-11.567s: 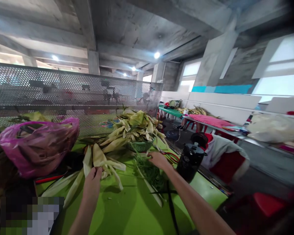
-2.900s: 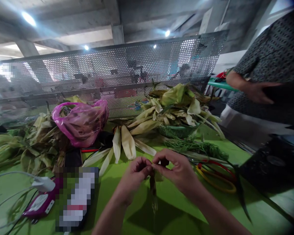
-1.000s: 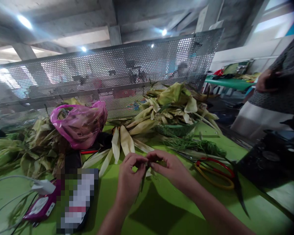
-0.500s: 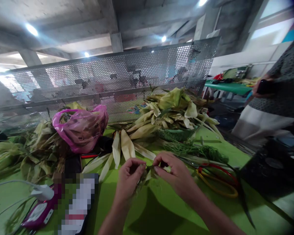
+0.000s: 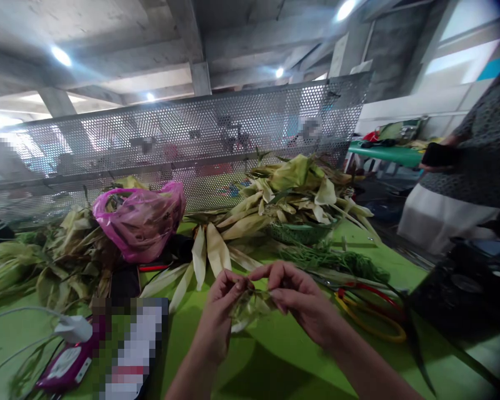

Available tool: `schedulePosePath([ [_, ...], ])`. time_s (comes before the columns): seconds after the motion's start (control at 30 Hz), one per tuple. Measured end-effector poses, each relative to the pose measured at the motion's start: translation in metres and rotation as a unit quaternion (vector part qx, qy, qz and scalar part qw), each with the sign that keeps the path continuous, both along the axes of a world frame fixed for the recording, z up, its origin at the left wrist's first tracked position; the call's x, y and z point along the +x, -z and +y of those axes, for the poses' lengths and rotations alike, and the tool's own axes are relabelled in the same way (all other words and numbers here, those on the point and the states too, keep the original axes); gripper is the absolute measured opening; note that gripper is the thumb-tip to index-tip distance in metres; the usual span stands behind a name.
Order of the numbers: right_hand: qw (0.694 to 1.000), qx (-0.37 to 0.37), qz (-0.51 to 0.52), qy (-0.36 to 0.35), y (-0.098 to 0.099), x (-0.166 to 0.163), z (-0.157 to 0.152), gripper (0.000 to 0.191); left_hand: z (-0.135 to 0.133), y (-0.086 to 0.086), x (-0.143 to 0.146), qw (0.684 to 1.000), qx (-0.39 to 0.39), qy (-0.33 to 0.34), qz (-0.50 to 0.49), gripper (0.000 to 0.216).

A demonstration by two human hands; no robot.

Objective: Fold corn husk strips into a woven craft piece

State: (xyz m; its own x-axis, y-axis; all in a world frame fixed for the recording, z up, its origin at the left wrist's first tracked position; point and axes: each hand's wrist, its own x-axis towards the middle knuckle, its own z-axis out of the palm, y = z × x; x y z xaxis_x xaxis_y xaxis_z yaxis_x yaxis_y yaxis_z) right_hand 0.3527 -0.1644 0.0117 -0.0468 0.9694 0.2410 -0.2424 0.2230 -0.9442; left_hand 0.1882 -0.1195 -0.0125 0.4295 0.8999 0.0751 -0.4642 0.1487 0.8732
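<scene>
Between my two hands, above the green table (image 5: pixel 208 355), hangs a pale green strip of corn husk (image 5: pixel 250 311), partly covered by my fingers. My left hand (image 5: pixel 225 300) pinches one end of it between thumb and fingers. At the other side, my right hand (image 5: pixel 295 291) grips the husk with thumb and fingertips, its index finger reaching across toward my left fingertips. Just beyond them lie long dry corn husks (image 5: pixel 219 250) spread out on the table. A pair of scissors with red and yellow handles (image 5: pixel 373 316) rests to the right of my right hand.
A pink plastic bag (image 5: pixel 144 222) stands at left beside heaped husks (image 5: pixel 62 266). More husks (image 5: pixel 295 183) fill a green basket (image 5: pixel 304 232), near green strands (image 5: pixel 337 261). A phone (image 5: pixel 135 350), a purple power strip (image 5: pixel 66 366) and a black bag (image 5: pixel 466 278) flank me. A person (image 5: pixel 475 150) stands right.
My right index finger has stretched out toward my left fingertips. The husk between my hands has turned and shows more of its pale surface. The standing person's hand has shifted slightly left.
</scene>
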Motion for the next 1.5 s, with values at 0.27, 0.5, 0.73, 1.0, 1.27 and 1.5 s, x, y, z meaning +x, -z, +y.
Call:
schedulePosePath([
  [0.27,0.998,-0.041,0.025,-0.038,0.005,-0.010,0.004,0.008,0.002,0.000,0.000,1.000,0.004,-0.012,0.019,0.019],
  [0.5,0.997,-0.055,-0.033,-0.030,0.000,-0.002,0.002,0.009,0.010,-0.002,-0.008,0.983,0.087,-0.097,0.128,0.016],
  [0.73,0.991,-0.010,-0.132,0.032,0.001,-0.003,0.004,0.017,0.009,0.002,0.004,0.996,0.037,-0.028,0.077,0.027],
  [1.0,0.955,0.086,-0.243,0.146,-0.004,-0.002,0.004,0.008,0.002,0.002,0.011,0.994,0.054,0.034,0.087,0.030],
  [1.27,0.966,0.048,-0.228,0.108,-0.004,0.001,0.005,0.026,0.002,0.002,0.006,0.995,0.058,0.008,0.075,0.024],
  [1.5,0.946,0.046,-0.299,0.114,0.003,0.003,0.009,0.012,0.002,-0.004,0.002,0.993,0.073,-0.013,0.096,0.023],
])
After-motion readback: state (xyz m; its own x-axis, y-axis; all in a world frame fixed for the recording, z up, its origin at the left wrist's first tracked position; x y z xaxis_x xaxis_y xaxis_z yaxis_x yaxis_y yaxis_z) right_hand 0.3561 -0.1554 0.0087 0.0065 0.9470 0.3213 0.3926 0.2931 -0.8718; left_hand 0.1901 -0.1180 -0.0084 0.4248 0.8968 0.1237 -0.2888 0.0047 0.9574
